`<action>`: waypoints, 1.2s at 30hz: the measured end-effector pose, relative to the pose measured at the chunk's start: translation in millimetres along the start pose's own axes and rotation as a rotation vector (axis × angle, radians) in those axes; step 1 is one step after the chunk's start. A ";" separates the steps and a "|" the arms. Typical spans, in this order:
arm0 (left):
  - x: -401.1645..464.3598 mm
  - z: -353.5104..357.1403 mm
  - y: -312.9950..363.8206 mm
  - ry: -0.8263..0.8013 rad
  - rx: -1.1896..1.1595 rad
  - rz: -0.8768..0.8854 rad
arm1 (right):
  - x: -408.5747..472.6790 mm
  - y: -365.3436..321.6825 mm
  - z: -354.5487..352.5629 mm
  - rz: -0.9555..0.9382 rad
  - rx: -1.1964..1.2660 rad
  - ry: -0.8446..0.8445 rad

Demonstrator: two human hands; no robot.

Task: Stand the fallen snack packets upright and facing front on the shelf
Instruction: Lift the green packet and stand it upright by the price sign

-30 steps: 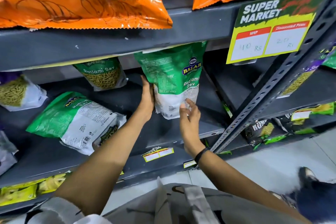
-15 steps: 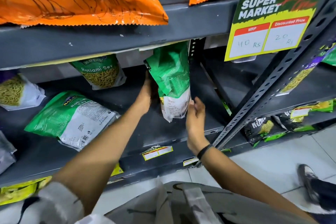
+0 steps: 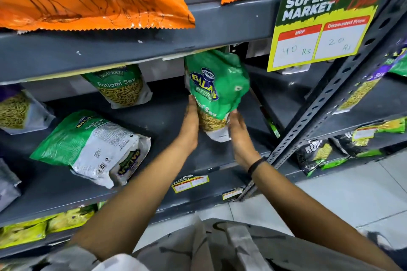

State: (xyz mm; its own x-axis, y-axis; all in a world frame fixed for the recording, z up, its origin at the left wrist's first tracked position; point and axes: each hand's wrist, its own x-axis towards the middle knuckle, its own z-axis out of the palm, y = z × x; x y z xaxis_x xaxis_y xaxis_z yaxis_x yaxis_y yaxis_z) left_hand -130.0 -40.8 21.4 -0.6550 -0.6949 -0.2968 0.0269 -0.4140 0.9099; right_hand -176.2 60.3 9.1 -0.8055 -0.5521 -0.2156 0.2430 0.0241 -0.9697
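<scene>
Both hands, left hand (image 3: 191,124) and right hand (image 3: 239,132), clasp the Ratlami Sev packet (image 3: 214,92) near its base, long axis upright toward 12 o'clock, front showing, on the shelf (image 3: 167,121); fallen packet (image 3: 92,145) lies at 9 o'clock, nearer left hand.

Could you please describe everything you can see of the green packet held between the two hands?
The Balaji Ratlami Sev packet is a glossy green pouch with a white base and a panel showing yellow sev. It stands roughly upright, front facing out, its top crumpled under the shelf above. The left hand and right hand press its lower sides.
</scene>
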 end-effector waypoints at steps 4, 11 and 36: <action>-22.2 9.0 -17.3 0.146 0.014 0.023 | 33.3 -10.4 -14.1 0.011 -0.071 -0.022; -11.9 -17.4 -16.3 0.433 0.188 0.195 | 30.7 -3.5 -23.0 0.097 -0.007 0.165; -36.3 -12.4 -31.4 0.147 0.223 0.134 | 12.0 23.9 -37.0 -0.029 -0.093 0.012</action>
State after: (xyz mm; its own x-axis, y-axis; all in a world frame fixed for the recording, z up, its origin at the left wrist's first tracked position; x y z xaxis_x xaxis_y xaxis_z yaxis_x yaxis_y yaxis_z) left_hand -97.7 -9.9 0.1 -0.5402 -0.8189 -0.1939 -0.0715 -0.1849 0.9802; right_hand -200.0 85.1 -20.9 -0.8177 -0.5440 -0.1884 0.1691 0.0858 -0.9818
